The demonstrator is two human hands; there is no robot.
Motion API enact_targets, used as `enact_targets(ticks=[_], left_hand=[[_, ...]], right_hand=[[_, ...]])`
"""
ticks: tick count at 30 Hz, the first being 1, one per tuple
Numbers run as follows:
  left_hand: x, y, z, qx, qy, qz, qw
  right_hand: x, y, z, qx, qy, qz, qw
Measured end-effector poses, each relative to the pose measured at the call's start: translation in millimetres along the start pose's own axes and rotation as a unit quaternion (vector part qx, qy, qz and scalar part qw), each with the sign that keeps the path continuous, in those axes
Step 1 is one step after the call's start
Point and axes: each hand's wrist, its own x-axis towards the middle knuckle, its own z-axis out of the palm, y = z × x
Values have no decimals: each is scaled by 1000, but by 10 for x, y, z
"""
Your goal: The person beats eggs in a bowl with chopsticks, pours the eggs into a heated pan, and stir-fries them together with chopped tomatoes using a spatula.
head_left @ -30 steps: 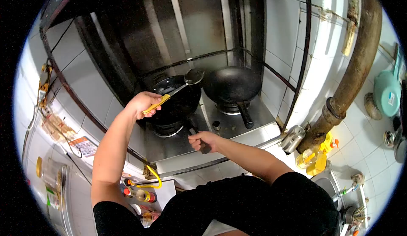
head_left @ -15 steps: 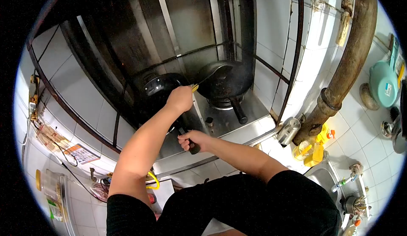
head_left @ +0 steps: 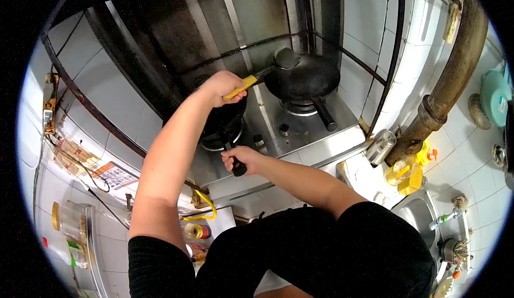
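Left hand [head_left: 222, 88] and right hand [head_left: 242, 160] are apart, each closed on something. Fingers of the left are wrapped round the yellow grip of a ladle [head_left: 287, 58], which points away to the right. Its bowl is at the far rim of the right wok [head_left: 308, 81]; whether it touches the rim, I cannot tell. Fingers of the right are clamped on the black handle of the left wok [head_left: 222, 118], which sits over its burner, partly hidden by the left hand and forearm; its contents are too dark to make out.

Just beside it, the right wok rests on the other burner [head_left: 299, 109], its handle [head_left: 324, 115] pointing back towards the person. Two dark knobs, one [head_left: 259, 140] near the right hand and one [head_left: 284, 130] farther right, stand on the steel stove [head_left: 308, 133]. Dark metal panels rise behind.

To the right of the stove are a steel cup [head_left: 380, 147], some yellow bottles [head_left: 413, 180], a thick brown pipe [head_left: 450, 84] and a sink [head_left: 415, 215]. On the left, near the person, a yellow hose [head_left: 206, 206] curves beside the stove's front. Farther left stands a jar [head_left: 69, 222] with a yellow lid.
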Motion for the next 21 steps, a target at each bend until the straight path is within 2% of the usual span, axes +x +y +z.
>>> enact_targets(ticks=[7,10,13,14,17,21], left_hand=[[57,-85,82,-55,-14,-18,998],[86,-132,152,-64,-15,-17,998],[111,-209,225,-80,-22,-17,996],[119,-224,238,-84,-26,-18,996],[108,-259,239,-74,-23,-15,997],[77,-311,180,-61,-30,-11,998]], right_hand=[[361,153,43,-6,-43,-30,999],[531,275,-47,-96,-23,-57,993],[687,383,-145,18,-68,-36,997],[764,407,-173,18,-70,-42,997],[806,524,-107,-5,-63,-75,995],[848,652,-8,-42,-4,-97,994]])
